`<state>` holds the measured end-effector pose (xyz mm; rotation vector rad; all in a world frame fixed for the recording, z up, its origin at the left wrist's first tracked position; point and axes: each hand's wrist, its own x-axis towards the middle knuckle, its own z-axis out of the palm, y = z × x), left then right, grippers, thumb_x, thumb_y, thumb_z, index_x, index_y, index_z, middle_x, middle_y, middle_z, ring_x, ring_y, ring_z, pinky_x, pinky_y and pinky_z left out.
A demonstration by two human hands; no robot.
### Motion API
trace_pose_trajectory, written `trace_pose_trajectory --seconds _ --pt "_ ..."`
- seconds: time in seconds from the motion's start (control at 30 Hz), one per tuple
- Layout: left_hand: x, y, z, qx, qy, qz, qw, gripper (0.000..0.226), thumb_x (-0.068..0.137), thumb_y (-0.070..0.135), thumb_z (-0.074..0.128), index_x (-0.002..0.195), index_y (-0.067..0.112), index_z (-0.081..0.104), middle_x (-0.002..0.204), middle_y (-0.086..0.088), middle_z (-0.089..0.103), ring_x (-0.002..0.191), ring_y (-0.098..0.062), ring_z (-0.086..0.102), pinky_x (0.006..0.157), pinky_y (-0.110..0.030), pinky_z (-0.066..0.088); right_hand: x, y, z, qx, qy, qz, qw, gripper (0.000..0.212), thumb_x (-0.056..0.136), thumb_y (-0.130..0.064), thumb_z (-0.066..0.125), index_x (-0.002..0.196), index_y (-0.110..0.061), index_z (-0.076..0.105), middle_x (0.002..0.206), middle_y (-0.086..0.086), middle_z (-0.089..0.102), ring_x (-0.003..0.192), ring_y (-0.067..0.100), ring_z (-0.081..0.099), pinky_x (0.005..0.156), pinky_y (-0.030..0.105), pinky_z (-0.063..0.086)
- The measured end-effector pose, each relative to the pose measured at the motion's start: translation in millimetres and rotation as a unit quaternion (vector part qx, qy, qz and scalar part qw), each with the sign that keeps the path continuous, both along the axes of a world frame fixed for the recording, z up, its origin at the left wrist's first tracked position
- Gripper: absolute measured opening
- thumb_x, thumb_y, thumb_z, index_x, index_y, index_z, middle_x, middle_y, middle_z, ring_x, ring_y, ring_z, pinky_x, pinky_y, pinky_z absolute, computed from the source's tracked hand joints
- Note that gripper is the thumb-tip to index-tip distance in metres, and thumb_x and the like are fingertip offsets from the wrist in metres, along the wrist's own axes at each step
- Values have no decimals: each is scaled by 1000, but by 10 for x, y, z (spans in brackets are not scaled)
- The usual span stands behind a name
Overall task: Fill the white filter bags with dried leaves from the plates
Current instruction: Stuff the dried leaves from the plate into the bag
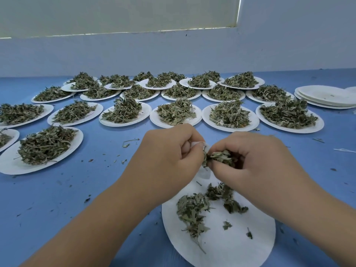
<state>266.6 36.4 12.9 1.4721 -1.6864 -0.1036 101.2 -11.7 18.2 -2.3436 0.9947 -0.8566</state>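
Note:
My left hand [169, 151] grips a white filter bag [204, 171], mostly hidden behind its fingers, above the near white paper plate [231, 243]. My right hand [256, 157] pinches a clump of dried leaves [221, 158] right at the bag's mouth. A few loose dried leaves [194, 211] lie scattered on the near plate under both hands.
Several white plates heaped with dried leaves [175, 112] fill the blue table [67, 199] in rows up to the wall. A stack of bare plates [325, 96] sits at the far right. Leaf crumbs dot the table; a white string [344, 150] lies at the right edge.

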Motion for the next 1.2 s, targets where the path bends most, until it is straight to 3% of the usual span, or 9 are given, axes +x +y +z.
trace_pose_trajectory --seconds 0.1,0.3,0.43,0.57,0.7,0.8,0.9,1.03,1.2 --pt "-13 4 3 11 23 -8 1000 16 87 11 64 75 21 68 51 -4 44 43 -5 35 45 -9 27 17 24 -13 -30 31 -10 999 12 78 -28 67 85 -36 72 78 -13 61 83 1 52 70 19 42" --pt "-72 -5 -10 20 73 0 997 14 86 16 64 74 22 69 51 -5 49 43 -3 39 47 -8 30 33 96 7 -78 78 -4 994 20 77 -35 54 86 -28 71 75 -10 54 72 7 51 63 28 43" --pt "-90 -5 -6 39 110 -1 993 15 87 16 64 74 22 69 52 -8 51 43 -2 39 46 -8 30 46 115 10 -91 103 -5 991 11 82 -36 63 89 -29 69 74 -11 53 73 6 51 63 25 42" --pt "-85 8 11 45 116 1 992 17 88 15 62 75 23 69 54 -13 51 42 -3 38 44 -8 31 42 107 11 -66 51 -32 996 29 75 -39 75 101 -39 65 78 -23 57 72 -1 50 66 11 41" --pt "-80 13 23 43 126 9 991 17 87 15 63 74 24 69 51 -11 50 43 -6 38 43 -10 31 20 95 18 -18 2 -10 1000 28 68 -43 75 91 -42 59 89 -27 60 78 -13 53 75 11 43" --pt "-69 8 38 40 136 16 990 18 87 14 64 73 23 68 45 0 44 41 -4 35 43 -9 29 -22 87 53 17 -44 17 999 30 63 -48 70 91 -43 59 91 -28 61 74 -1 61 67 19 50" --pt "-76 7 42 43 142 16 989 16 86 15 63 72 22 68 45 4 42 41 -4 34 43 -10 28 -19 74 48 -23 -69 32 997 18 69 -37 72 86 -38 65 76 -16 62 72 6 63 67 23 50" --pt "-91 24 50 51 144 4 988 17 86 16 63 72 21 69 45 -2 45 42 -4 37 43 -10 30 9 54 -11 -90 -41 28 995 11 75 -18 78 82 -26 73 74 -12 60 71 9 57 64 23 47" --pt "-94 34 55 57 145 -9 988 17 87 15 62 73 23 69 55 -15 54 47 -10 42 45 -15 34 13 25 -43 -95 -69 22 993 15 77 -14 76 84 -27 74 78 -13 57 74 9 57 66 18 47"
